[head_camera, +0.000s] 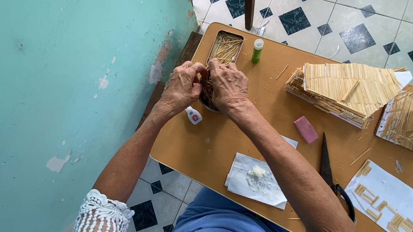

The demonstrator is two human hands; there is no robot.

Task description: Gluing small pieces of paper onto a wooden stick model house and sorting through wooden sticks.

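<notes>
Glue-smeared paper [257, 180], scissors [328, 172], both hands [207, 87] over stick tin [224, 46]

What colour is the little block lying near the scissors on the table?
Pink; the block shows clearly in the head view, left of the scissors.

Head view, steeply down over table [223, 150]

Tin of sticks [224, 46] left of stick roof [346, 86], on table [224, 139]
</notes>
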